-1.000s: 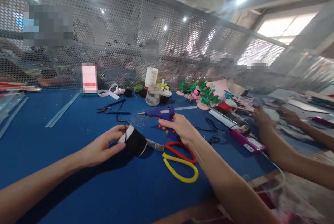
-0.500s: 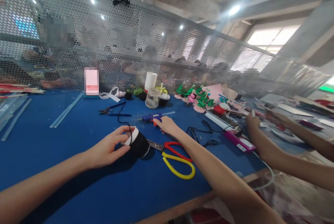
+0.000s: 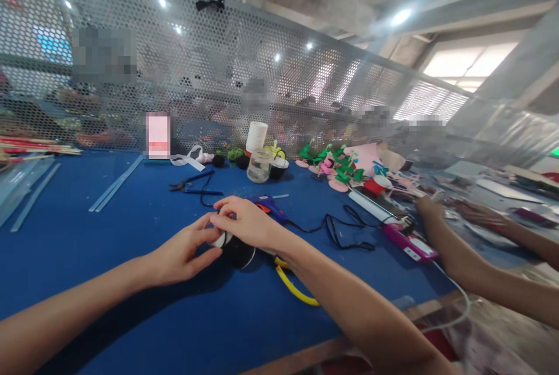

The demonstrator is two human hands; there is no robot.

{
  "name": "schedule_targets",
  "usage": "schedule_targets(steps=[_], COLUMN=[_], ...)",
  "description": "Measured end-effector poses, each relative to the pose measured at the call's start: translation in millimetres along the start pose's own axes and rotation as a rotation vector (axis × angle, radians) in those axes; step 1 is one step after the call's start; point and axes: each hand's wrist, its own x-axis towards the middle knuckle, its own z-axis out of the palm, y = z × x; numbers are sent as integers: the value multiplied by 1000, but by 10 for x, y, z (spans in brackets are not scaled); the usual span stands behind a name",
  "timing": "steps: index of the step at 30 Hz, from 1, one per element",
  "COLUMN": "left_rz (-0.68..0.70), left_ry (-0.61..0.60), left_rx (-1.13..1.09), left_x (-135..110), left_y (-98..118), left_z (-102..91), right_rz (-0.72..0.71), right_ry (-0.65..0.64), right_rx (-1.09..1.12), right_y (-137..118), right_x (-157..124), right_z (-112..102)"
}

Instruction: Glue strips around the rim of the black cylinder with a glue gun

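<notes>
Holds a black roll [image 3: 239, 251] on its side on the blue table [image 3: 87, 258], white end leftward. Pinches that end with the left hand [image 3: 183, 254], thumb and fingers closed on the rim. Covers the top with the right hand [image 3: 245, 223], fingertips closed on the same rim, touching the left fingertips. Judged purpose: stops the roll from rolling and steadies the rim. Has the glue gun [image 3: 271, 207] lying just behind the hands, within reach.

Count: one roll, one glue gun, one scissors [image 3: 299, 290] partly under the right forearm, one pliers [image 3: 192, 184], one clear cup [image 3: 259, 165], one co-worker's hand [image 3: 430, 207] well apart.
</notes>
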Motion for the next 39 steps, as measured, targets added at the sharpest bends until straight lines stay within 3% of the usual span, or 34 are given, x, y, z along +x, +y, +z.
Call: schedule_targets(steps=[6, 11, 24, 27, 33, 39], left_rz=[-18, -50, -31, -33, -31, -39], left_ry=[7, -19, -56, -47, -40, -45], left_rx=[-212, -389, -420, -396, -343, -346], left_x=[24, 34, 16, 19, 25, 26], left_y=[-36, -25, 79, 116, 141, 112], left_z=[-32, -58, -87, -99, -113, -108], right_rz=[50, 166, 331, 351, 240, 196], right_ry=[178, 297, 268, 250, 250, 279], right_rx=[328, 468, 655, 632, 302, 226], right_y=[127, 259, 324, 303, 309, 295], right_x=[-157, -248, -283, -296, -329, -350], right_z=[-116, -113, -12, 2, 56, 78])
